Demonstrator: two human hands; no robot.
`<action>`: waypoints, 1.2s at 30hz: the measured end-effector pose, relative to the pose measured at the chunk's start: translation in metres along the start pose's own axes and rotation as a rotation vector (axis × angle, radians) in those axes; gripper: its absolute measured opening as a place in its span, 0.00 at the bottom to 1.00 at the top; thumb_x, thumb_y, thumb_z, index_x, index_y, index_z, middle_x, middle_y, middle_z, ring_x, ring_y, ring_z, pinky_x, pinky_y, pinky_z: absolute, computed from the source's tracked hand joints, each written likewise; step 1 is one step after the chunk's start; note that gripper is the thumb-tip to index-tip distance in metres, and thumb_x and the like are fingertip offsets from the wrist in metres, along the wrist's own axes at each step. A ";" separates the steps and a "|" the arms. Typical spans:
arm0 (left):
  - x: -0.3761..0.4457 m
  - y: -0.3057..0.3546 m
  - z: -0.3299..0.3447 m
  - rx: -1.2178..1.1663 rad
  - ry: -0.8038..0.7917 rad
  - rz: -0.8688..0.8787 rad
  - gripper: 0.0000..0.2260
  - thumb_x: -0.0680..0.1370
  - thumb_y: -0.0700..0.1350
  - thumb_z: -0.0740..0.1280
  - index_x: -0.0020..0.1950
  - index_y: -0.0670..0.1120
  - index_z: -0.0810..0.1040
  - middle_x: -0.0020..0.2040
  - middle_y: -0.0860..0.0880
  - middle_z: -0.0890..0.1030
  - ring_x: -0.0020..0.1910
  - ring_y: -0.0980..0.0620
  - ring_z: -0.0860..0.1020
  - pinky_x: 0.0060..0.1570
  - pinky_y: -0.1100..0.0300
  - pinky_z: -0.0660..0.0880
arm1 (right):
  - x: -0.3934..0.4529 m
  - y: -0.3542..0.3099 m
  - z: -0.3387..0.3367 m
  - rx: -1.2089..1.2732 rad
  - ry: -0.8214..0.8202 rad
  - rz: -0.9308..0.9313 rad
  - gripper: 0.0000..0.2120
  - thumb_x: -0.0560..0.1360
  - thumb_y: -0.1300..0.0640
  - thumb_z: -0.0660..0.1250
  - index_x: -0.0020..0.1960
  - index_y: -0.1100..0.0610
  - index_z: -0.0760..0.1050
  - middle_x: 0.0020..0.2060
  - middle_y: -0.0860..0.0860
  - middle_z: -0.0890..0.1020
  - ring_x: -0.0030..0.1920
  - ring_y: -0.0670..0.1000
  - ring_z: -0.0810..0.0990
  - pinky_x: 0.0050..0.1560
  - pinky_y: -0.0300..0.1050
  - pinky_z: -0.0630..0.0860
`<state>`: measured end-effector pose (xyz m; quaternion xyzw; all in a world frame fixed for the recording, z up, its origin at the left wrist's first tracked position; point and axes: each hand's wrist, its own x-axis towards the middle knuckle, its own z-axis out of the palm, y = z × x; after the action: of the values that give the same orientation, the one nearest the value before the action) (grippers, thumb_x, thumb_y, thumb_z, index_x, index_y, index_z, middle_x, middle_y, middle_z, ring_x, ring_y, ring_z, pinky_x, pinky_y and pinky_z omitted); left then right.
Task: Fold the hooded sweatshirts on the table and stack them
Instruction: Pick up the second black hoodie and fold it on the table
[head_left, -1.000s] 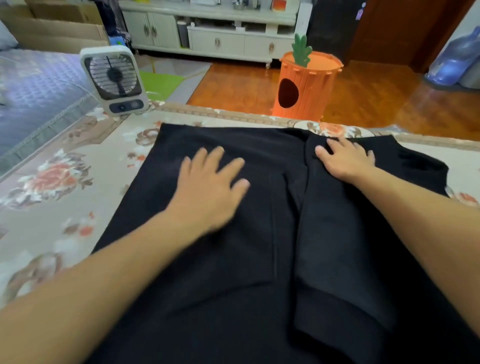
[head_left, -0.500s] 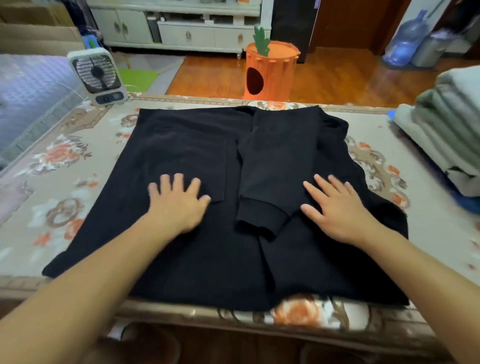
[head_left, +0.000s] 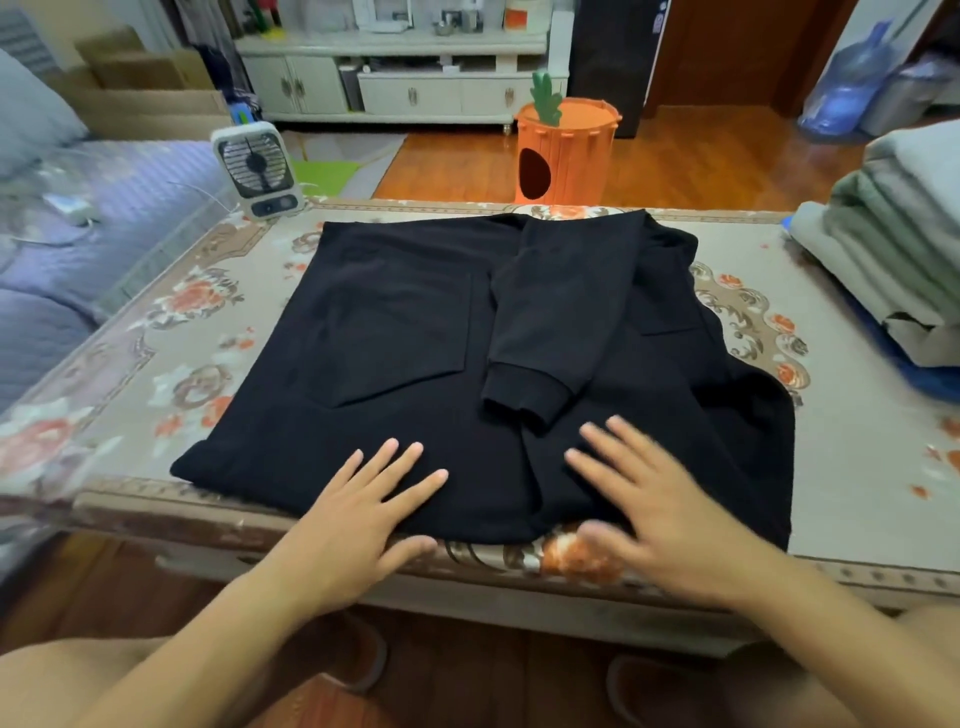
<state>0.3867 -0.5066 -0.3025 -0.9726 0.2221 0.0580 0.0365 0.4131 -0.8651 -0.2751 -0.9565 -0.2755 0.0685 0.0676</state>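
Scanning left to right, my left hand (head_left: 363, 512) lay flat, fingers spread, holding nothing, on the hoodie (head_left: 395, 332) mid-table at 6 o'clock; my right hand (head_left: 660, 509) likewise, blurred. I judged the loose sleeve (head_left: 558, 322) at 12 o'clock could slip, spoiling the fold.

A home living room: white TV cabinet (head_left: 405, 78), sofa (head_left: 78, 218), wooden floor (head_left: 701, 161), floral-clothed table (head_left: 857, 467).
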 end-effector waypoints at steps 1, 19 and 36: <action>0.002 0.000 -0.004 0.035 0.017 0.010 0.29 0.82 0.69 0.45 0.81 0.60 0.58 0.81 0.50 0.60 0.80 0.45 0.58 0.78 0.47 0.59 | -0.002 -0.011 0.005 -0.004 -0.037 -0.057 0.37 0.78 0.27 0.48 0.81 0.42 0.49 0.80 0.42 0.44 0.80 0.46 0.37 0.79 0.49 0.41; -0.037 -0.086 -0.027 -0.002 0.068 -0.306 0.41 0.73 0.27 0.60 0.80 0.59 0.61 0.80 0.55 0.62 0.80 0.50 0.60 0.74 0.53 0.67 | 0.015 -0.004 -0.031 -0.299 -0.138 0.159 0.39 0.81 0.63 0.60 0.82 0.43 0.43 0.82 0.47 0.49 0.81 0.53 0.49 0.67 0.42 0.69; -0.017 -0.126 -0.122 -0.464 -0.212 -0.355 0.14 0.59 0.39 0.60 0.39 0.46 0.81 0.38 0.48 0.82 0.45 0.47 0.80 0.46 0.51 0.75 | 0.028 0.015 -0.143 -0.017 -0.397 0.190 0.27 0.67 0.69 0.57 0.56 0.44 0.78 0.57 0.43 0.81 0.61 0.48 0.78 0.63 0.45 0.72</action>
<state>0.4387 -0.3980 -0.1738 -0.9671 0.0244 0.2009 -0.1539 0.4682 -0.8760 -0.1396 -0.9463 -0.1929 0.2593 -0.0027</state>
